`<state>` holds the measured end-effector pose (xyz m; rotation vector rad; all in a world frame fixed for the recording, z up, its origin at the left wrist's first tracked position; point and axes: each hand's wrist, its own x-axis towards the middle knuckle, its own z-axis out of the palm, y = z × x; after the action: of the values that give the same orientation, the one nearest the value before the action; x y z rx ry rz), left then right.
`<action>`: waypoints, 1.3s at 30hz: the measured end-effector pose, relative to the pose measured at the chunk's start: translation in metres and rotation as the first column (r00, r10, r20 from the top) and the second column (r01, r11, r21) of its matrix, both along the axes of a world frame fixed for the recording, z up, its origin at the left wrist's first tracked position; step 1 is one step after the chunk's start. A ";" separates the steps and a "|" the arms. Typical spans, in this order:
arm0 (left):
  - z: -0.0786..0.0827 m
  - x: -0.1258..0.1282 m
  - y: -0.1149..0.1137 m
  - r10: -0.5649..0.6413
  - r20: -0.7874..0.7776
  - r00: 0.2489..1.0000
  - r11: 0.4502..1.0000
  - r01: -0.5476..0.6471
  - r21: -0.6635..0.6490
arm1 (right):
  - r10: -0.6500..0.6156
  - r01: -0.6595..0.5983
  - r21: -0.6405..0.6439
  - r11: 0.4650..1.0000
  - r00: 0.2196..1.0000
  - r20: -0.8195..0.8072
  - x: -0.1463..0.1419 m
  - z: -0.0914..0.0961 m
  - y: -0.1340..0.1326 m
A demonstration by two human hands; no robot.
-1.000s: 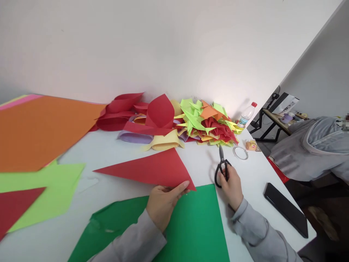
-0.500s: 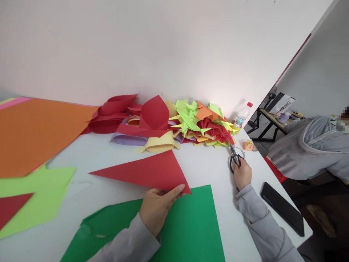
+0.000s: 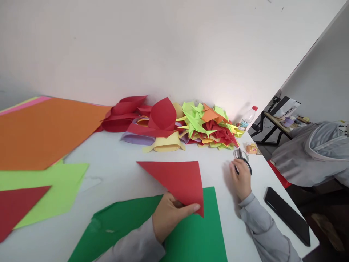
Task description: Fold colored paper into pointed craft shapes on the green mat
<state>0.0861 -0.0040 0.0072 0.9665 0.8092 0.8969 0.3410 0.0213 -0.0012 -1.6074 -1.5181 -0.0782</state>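
A folded red sheet of paper (image 3: 177,180), creased to a triangular shape, is pinched by its lower right part in my left hand (image 3: 170,214), thumb on top. It is held above a large green sheet (image 3: 200,236) on the table. My right hand (image 3: 241,180) is at the black-handled scissors (image 3: 242,160), its fingers apart and slightly blurred over the left handle loop. The right loop lies outside the hand. The blades point away, beside the folded paper pile and a clear round ring (image 3: 244,154).
Orange (image 3: 54,134), light green (image 3: 60,196) and red sheets (image 3: 21,205) lie left. Rolled red paper (image 3: 163,114) and folded paper pieces (image 3: 195,122) line the wall. At right are a bottle (image 3: 247,119), a small packet (image 3: 252,148), a black phone (image 3: 287,216) and a seated person (image 3: 297,153).
The red paper has turned and come nearer to me, its long tip swinging rightward. My right hand has loosened from the scissors and shifted slightly left of them. The view has shifted a little.
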 end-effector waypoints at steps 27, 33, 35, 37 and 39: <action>-0.003 0.002 -0.010 -0.688 0.090 0.720 0.718 0.694 -0.061 | 0.088 -0.336 -0.031 0.941 0.333 -0.939 -0.051 0.015 -0.021; -0.001 0.000 -0.012 -0.711 0.079 0.698 0.696 0.716 -0.056 | 0.087 -0.269 -0.012 0.963 0.352 -0.932 -0.039 0.016 -0.016; -0.001 0.000 -0.012 -0.681 0.080 0.728 0.726 0.685 -0.060 | 0.092 -0.259 -0.004 0.966 0.356 -0.930 -0.039 0.017 -0.016; 0.000 0.002 -0.012 -0.648 0.068 0.759 0.757 0.651 -0.055 | 0.085 -0.228 0.001 0.974 0.363 -0.928 -0.039 0.018 -0.016; 0.002 0.003 -0.012 -0.621 0.058 0.781 0.780 0.624 -0.051 | 0.078 -0.193 0.007 0.981 0.362 -0.929 -0.039 0.019 -0.015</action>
<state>0.0888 -0.0160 0.0091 1.0617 0.4258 0.3007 0.3025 0.0059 0.0177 -1.1784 -0.6957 0.9099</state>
